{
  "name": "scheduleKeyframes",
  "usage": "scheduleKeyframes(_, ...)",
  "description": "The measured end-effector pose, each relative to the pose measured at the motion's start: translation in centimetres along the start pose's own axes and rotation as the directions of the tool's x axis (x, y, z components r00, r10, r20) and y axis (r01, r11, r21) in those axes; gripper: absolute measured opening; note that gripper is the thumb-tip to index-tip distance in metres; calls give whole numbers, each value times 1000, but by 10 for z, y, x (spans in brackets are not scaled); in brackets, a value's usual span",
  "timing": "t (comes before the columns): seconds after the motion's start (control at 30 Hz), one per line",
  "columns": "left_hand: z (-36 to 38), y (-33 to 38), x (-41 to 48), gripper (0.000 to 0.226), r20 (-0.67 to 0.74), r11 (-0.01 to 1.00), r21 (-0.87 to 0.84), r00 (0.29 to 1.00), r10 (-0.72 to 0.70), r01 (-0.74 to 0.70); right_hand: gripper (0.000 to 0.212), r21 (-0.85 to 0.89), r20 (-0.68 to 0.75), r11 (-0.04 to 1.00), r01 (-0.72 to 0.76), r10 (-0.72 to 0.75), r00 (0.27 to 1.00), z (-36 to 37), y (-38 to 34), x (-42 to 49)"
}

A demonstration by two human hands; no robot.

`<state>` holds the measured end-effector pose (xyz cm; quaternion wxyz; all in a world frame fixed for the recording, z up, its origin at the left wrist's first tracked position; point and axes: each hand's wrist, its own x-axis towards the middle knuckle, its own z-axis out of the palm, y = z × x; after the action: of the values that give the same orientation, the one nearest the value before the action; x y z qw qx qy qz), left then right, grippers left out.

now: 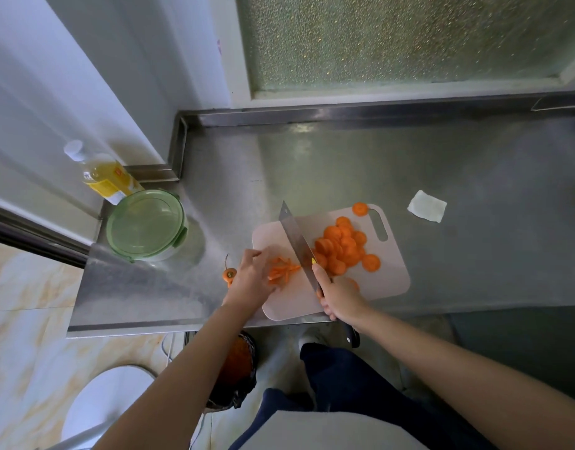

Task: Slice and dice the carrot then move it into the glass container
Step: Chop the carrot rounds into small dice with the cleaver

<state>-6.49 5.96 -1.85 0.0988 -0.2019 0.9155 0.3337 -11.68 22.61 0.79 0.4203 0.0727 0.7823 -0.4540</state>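
Bottle [107,177] of yellow liquid stands far left. Just beside it is the glass container [146,224], green lid on; contents not discernible. Bin [237,362] below the counter holds orange scraps. Left hand [252,280], fingers curled, holds down carrot strips [282,271] on cutting board [390,280]. Right hand [339,298] grips knife [295,241], blade between the strips and carrot slices [343,246] heaped to the right.

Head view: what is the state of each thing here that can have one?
glass container: closed, green lid on.
cleaver: gripped by the right hand, blade over the cutting board.
carrot rounds: sliced, piled on the cutting board.
carrot strips: cut, held by the left hand.
carrot stem end: cut off, lying on the counter.
bottle: upright, capped.
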Motion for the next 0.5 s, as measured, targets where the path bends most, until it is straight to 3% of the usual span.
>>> scheduleKeyframes(0.2, 6, 12, 0, 59, -33, 985, -158, 997, -72, 66, 55, 52, -11, 999, -5, 5, 1000, 4, 3, -1)
scheduleKeyframes(0.5, 11, 12, -6, 43, -81, 988, -151, 996, -37, 25, 56, 52, -1, 999, -14, 14, 1000, -1, 1, -1)
